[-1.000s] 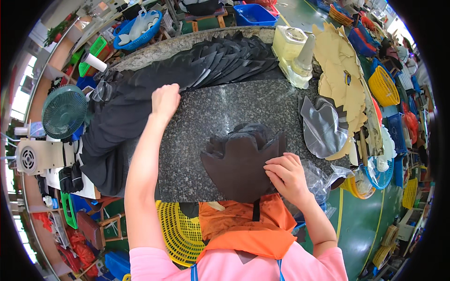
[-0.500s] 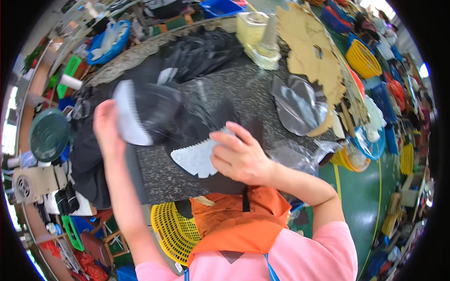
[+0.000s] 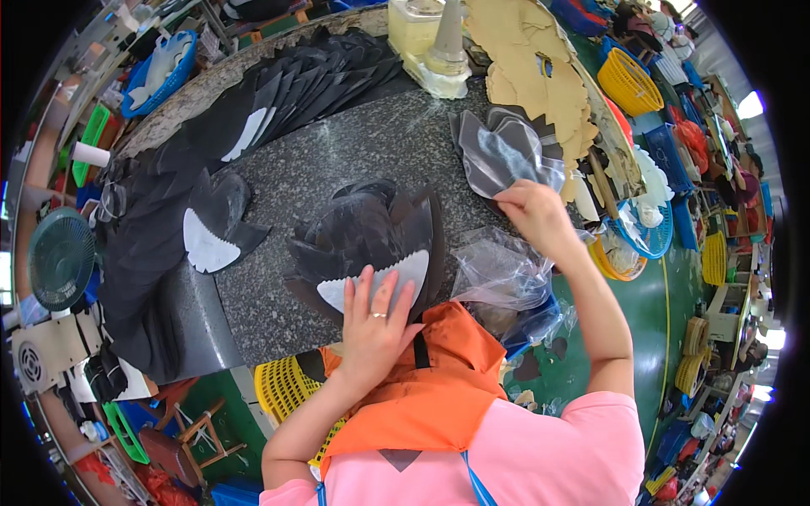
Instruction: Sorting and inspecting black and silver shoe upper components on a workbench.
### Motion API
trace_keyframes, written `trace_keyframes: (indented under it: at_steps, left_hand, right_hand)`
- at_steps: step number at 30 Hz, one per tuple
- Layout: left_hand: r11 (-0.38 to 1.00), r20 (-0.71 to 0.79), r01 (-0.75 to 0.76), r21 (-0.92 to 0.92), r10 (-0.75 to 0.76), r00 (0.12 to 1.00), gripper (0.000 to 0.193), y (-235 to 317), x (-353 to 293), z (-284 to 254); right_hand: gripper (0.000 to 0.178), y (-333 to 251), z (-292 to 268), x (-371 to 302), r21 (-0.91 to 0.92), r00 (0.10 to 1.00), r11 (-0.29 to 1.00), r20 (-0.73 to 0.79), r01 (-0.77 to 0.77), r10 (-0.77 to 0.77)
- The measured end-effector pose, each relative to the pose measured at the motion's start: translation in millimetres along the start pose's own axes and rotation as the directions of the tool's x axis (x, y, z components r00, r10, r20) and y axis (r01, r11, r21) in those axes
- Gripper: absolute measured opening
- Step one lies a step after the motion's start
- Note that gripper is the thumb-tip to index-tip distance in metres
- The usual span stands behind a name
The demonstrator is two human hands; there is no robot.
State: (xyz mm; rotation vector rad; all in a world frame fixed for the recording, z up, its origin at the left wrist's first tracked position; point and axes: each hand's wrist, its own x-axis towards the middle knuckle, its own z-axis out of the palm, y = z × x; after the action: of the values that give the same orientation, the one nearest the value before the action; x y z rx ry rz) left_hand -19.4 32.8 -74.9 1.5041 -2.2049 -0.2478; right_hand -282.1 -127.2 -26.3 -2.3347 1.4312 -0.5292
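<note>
At two o'clock, my right hand (image 3: pixel 540 218), grip unclear, seemingly picks glossy pieces (image 3: pixel 499 153); separating wants finesse; left hand (image 3: pixel 375 333) lies spread.

A glossy green-painted floor (image 3: pixel 646 337) with a straight yellow painted line (image 3: pixel 666 320) stretches along the right, beside long, cluttered shelving (image 3: pixel 742 282). At the left stand tan wooden shelves (image 3: pixel 46 179) and a round dark-green fan (image 3: pixel 61 259), with a brown wooden stool frame (image 3: pixel 224 456) below. Bright white light (image 3: pixel 749 105) glares near the right rim.
</note>
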Motion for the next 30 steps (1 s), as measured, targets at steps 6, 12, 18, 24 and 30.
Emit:
trace_keyframes:
  at_steps: [6, 12, 18, 24, 30]
  left_hand:
    - [0.992, -0.099, 0.079, -0.096, -0.089, 0.991, 0.059, 10.6, 21.6, -21.4]
    - [0.963, -0.11, 0.03, -0.266, -0.061, 0.992, 0.037, 12.4, 43.0, -24.4]
    - [0.919, -0.232, 0.051, -0.39, -0.152, 0.961, 0.031, 15.8, 78.1, -18.8]
    - [0.969, -0.294, 0.035, -0.243, -0.108, 0.95, 0.015, 3.5, 78.0, -36.5]
    - [0.186, 0.232, 0.418, -0.889, -0.604, 0.763, 0.015, 2.5, 76.0, -35.2]
  right_hand:
    - [0.012, -0.3, -13.2, 10.8, 0.561, 0.888, 0.696, 0.188, -0.449, 0.42]
    - [0.013, 6.1, -2.8, 17.5, 0.71, 0.853, 0.495, 0.307, -0.501, 0.421]
    - [0.01, -61.1, 24.7, 4.9, 0.799, 0.886, 0.403, 0.457, -0.446, 0.076]
    - [0.008, -94.4, 30.5, 3.0, 0.666, 0.957, 0.715, 0.288, -0.21, 0.013]
    - [0.007, -92.0, 41.3, 4.7, 0.887, 0.911, 0.238, 0.411, -0.396, -0.016]
